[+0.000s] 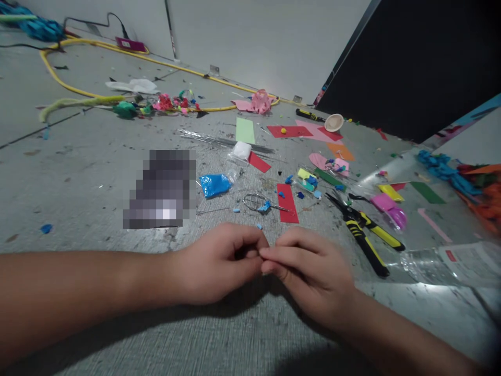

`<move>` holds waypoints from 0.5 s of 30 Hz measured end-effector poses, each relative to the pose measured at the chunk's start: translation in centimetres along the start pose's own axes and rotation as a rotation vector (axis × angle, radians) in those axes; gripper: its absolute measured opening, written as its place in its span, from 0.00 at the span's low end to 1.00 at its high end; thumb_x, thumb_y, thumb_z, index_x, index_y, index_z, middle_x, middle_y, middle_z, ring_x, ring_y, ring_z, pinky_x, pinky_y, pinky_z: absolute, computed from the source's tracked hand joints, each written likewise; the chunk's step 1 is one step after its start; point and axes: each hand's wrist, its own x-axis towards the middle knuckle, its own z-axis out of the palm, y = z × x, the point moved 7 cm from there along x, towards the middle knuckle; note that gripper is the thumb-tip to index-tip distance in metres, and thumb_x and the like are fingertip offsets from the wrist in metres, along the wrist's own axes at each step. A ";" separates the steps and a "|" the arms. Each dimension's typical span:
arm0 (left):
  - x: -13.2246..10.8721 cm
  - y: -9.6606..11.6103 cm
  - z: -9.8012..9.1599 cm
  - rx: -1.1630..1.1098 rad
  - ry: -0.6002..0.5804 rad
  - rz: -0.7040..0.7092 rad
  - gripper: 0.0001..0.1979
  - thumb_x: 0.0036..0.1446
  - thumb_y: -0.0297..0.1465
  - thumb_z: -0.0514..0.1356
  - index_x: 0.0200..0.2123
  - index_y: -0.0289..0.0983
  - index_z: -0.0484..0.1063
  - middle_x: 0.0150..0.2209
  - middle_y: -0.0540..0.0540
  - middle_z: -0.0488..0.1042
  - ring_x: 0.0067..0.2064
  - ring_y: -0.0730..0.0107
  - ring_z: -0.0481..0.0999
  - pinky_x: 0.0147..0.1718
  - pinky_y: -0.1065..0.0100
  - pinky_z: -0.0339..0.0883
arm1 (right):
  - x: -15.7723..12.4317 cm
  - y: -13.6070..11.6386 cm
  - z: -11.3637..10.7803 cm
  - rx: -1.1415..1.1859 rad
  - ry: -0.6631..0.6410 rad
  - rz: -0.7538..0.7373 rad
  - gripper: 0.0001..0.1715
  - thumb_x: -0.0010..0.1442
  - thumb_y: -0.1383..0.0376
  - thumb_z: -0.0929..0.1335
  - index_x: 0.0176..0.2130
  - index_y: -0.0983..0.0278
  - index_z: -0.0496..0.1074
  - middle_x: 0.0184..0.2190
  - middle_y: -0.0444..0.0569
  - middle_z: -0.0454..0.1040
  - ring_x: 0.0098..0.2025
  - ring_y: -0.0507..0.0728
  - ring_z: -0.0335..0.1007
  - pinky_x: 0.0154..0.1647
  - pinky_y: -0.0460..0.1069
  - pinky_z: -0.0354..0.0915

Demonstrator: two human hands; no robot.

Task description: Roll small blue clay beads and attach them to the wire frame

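Observation:
My left hand (225,261) and my right hand (313,271) meet low in the middle of the head view, just above the grey floor. Thumb and fingers are pinched together on both, tips touching; whatever lies between them is hidden or too small to name. Just beyond my fingers is a twisted wire loop (254,201) with a blue lump (264,207) on it. A red paper strip (288,202) lies by its right end. Left of the loop sits a blue packet (215,185), its clear plastic end crumpled. Small blue bits surround these things.
Black-and-yellow pliers (362,230) lie to the right, near a clear plastic bottle (450,262). A pixelated dark rectangle (162,190) is at left. Thin metal wires (223,140), a white packet (241,151) and a yellow cable (156,58) lie farther back, before a white wall.

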 end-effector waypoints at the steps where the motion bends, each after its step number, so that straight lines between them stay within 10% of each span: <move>1: 0.1 -0.1 -0.1 -0.033 -0.008 -0.008 0.12 0.64 0.37 0.63 0.33 0.36 0.73 0.26 0.54 0.65 0.29 0.73 0.63 0.28 0.70 0.58 | 0.0 0.0 0.1 0.008 -0.010 -0.003 0.09 0.74 0.67 0.70 0.47 0.67 0.83 0.33 0.48 0.79 0.34 0.51 0.74 0.35 0.45 0.72; 15: 0.3 -0.1 -1.1 -0.195 0.084 -0.023 0.11 0.64 0.38 0.63 0.35 0.34 0.74 0.26 0.54 0.68 0.28 0.74 0.62 0.27 0.70 0.56 | -0.3 0.8 0.0 0.051 0.074 0.037 0.14 0.66 0.76 0.72 0.50 0.68 0.84 0.38 0.50 0.77 0.37 0.53 0.74 0.39 0.49 0.73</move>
